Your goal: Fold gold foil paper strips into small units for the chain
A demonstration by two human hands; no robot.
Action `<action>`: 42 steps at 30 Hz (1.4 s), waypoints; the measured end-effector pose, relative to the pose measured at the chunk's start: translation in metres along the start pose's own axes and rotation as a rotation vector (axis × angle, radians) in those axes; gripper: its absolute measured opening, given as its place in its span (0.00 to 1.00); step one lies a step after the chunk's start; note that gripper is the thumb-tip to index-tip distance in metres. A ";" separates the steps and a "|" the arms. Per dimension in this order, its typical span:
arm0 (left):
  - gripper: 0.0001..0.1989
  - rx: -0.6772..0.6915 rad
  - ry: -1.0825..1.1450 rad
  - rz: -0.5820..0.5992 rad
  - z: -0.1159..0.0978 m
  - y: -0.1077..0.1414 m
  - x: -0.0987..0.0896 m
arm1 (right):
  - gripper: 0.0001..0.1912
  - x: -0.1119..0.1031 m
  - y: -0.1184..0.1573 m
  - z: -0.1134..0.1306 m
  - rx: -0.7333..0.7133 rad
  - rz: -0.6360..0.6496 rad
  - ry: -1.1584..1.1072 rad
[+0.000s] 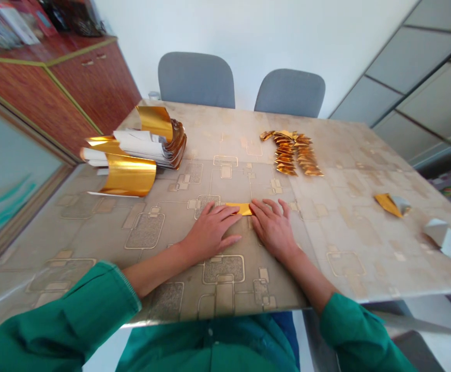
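A small folded strip of gold paper (243,208) lies flat on the patterned tablecloth (225,237) in front of me. My left hand (211,230) rests on the cloth with its fingers spread, fingertips on the strip's left end. At the right end, the fingertips of my right hand (274,227) touch the strip, and those fingers are spread and flat too. Loose gold sheets with white backs (130,173) curl at the left, beside a thick bent stack of the same paper (175,144). Rows of folded gold pieces (285,152) stand farther back on the right.
Two grey chairs (196,80) stand behind the table's far edge. A gold scrap (388,204) and white-and-gold paper pieces (447,240) lie toward the right. A reddish wooden cabinet (93,88) stands at the back left, and the table's near edge runs by my body.
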State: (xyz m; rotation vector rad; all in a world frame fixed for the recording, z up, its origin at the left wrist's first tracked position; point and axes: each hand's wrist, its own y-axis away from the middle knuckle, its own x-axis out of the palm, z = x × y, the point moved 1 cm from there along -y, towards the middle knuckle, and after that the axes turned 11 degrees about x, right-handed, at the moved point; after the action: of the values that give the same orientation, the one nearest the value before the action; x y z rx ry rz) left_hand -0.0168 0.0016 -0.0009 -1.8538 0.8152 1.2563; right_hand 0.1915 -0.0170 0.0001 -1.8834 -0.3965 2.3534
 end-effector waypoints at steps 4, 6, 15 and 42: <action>0.25 0.029 -0.027 -0.007 -0.001 -0.001 0.000 | 0.13 -0.001 -0.011 0.012 0.101 -0.049 -0.130; 0.26 0.035 -0.044 -0.008 -0.002 -0.001 -0.001 | 0.10 0.003 -0.017 0.020 0.151 -0.002 -0.190; 0.24 0.054 -0.143 -0.021 0.001 0.005 -0.001 | 0.06 0.014 -0.019 0.027 0.200 0.091 -0.002; 0.22 0.028 -0.177 -0.012 -0.006 0.004 0.003 | 0.07 0.009 -0.017 0.001 0.244 0.073 -0.044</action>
State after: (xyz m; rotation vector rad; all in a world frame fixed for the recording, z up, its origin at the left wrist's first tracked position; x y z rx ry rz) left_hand -0.0158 -0.0062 -0.0033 -1.6956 0.7208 1.3717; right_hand 0.1868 0.0011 -0.0036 -1.7651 -0.0414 2.3664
